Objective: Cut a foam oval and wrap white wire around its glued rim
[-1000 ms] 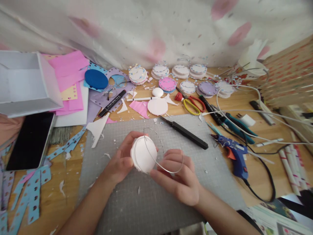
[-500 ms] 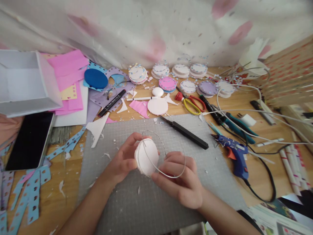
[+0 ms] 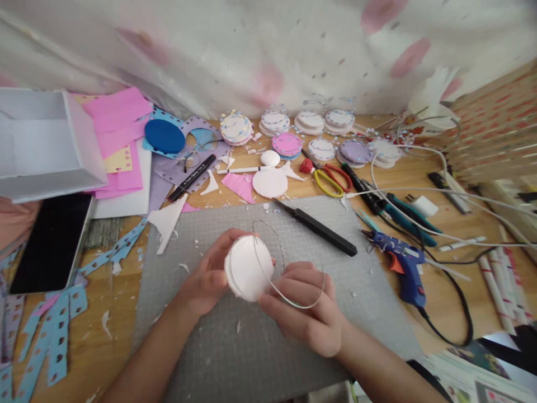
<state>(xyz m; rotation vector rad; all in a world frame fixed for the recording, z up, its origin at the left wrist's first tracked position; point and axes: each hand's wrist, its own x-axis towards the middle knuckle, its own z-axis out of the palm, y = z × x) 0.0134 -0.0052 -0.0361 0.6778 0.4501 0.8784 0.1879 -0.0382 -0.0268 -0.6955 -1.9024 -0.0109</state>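
Against the frame half a second back, little has moved: the white foam disc has turned to show more of its flat face and sits a touch lower and to the left, while the wire loop has swung slightly out to the right over the knuckles. The bench carries a grey cutting mat at its near middle, and both hands work above the mat's centre. The left hand is curled about the disc, thumb on the near rim and fingers behind, gripping it on edge. The right hand is closed too, fingertips pinching the thin wire where it meets the disc's lower right rim; the wire arcs over the top of the disc and loops round above that hand. At the bench's far left corner a white open box stands on its side; what its inside holds I cannot tell. Just in front of it, at the left edge, lies a dark tablet. Off the mat's right edge rests a blue glue gun, and across the mat's far right corner lies a black craft knife.
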